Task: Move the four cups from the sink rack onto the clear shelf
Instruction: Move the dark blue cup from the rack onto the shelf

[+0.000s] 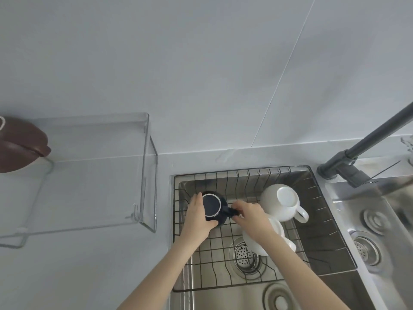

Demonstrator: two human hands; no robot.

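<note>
Head view: navy mug (211,205) gripped two-handed in sink rack (225,247).
Left hand (196,217) cupped round body, right hand (250,214) pinching handle, steadying for lift toward clear shelf (93,175); white mugs (280,202) upside down, draining.

two bare forearms and hands, nothing worn

from my view both arms come up from the bottom edge uncovered: no sleeves, no gloves, no watch or rings that i can see on the left hand (196,217) or the right hand (251,217); fingernails look short and plain.
</note>
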